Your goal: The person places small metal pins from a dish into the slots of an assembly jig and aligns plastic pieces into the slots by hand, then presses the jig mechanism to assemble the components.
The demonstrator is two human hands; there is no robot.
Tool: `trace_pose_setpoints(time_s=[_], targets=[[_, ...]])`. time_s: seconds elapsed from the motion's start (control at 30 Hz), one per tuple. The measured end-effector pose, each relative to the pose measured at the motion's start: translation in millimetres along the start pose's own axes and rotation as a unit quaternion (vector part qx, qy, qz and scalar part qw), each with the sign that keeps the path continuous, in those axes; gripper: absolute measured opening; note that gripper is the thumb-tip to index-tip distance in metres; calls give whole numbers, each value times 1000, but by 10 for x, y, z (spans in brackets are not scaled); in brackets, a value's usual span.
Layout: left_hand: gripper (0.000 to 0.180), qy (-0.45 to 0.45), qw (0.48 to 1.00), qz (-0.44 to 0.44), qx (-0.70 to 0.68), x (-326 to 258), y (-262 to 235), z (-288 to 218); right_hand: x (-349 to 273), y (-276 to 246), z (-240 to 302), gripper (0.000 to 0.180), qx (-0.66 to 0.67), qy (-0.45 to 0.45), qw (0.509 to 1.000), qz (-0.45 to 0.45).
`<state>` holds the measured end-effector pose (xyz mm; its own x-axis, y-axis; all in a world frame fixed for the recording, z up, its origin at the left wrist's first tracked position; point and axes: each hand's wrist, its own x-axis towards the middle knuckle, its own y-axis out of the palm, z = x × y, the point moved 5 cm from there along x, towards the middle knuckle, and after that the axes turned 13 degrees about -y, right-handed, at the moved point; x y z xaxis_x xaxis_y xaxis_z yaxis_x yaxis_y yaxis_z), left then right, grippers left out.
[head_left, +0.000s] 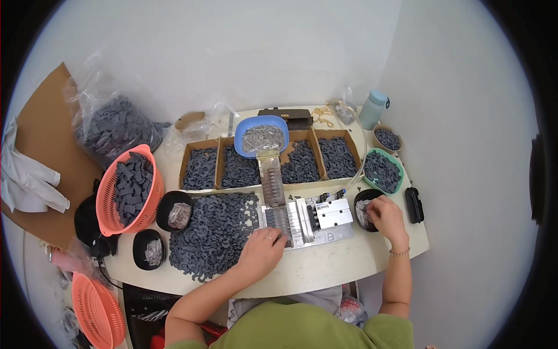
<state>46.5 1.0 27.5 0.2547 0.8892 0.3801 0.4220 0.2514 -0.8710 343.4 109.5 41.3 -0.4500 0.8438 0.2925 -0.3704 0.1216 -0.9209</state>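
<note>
My left hand (263, 251) rests at the front left corner of a silver metal fixture (302, 224), its fingers bent together against it. What those fingertips hold, if anything, is hidden. At the fixture's right side, my right hand (385, 216) dips into a black bowl (372, 227) of small shiny pieces, thumb and fingers drawn together. Whatever is in that pinch is too small to make out. A clear ridged strip (271, 181) runs from the fixture back toward a blue tray (261, 120) of thin metal pins. Left of my left hand spreads a pile of small dark grey parts (212, 235).
Behind the fixture stands a divided cardboard box (220, 164) of grey parts. Two black bowls (173, 210) and a coral basket (156, 192) are at left. A green bowl (400, 185), a light blue bottle (374, 109) and a black case (414, 205) stand at right. Air tubes (361, 168) reach the fixture.
</note>
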Motion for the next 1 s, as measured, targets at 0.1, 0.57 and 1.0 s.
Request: trace_pose_setpoints(time_s=[0.1, 0.57, 1.0], targets=[[37, 12, 999, 21, 48, -127, 38, -40, 33, -119, 118, 6, 4, -13, 997, -71], [80, -64, 992, 54, 97, -90, 63, 265, 287, 730, 1764, 12, 72, -402, 913, -22], [16, -280, 948, -83, 125, -338, -1212, 1769, 844, 512, 1672, 25, 130, -382, 914, 40]])
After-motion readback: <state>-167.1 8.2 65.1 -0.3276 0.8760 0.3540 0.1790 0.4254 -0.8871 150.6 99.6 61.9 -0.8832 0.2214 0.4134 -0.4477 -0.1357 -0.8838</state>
